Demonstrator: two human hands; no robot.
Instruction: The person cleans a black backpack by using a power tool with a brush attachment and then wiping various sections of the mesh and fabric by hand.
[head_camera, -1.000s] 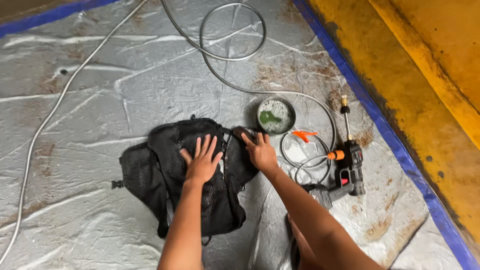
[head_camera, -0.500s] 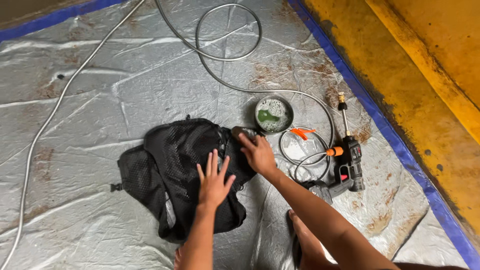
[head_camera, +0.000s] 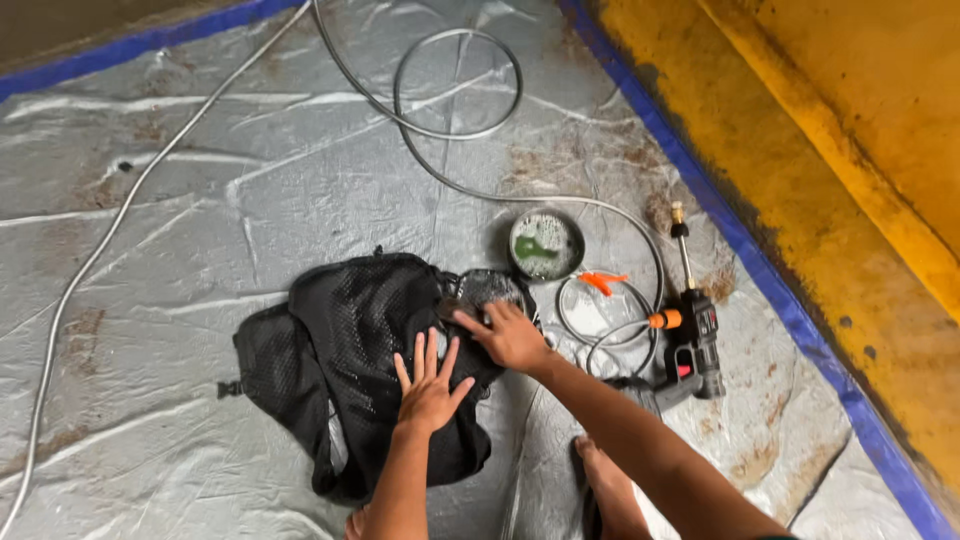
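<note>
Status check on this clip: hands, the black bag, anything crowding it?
Left hand flat on black bag, fingers spread. Right hand pressing bag's upper right edge, seemingly holding a brush. Hose and spray gun lie just right.

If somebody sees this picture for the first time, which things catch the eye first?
Two bare hands press on a wet black mesh garment in the middle of a silver tarp: the left hand flat, the right hand on a brush. To the right lie a spray gun and looping hose.

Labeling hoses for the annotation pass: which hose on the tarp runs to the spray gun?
The grey hose, looped up top and coiling beside the black spray gun at its orange fitting. The thin pale hose runs along the left, far from it.
</note>
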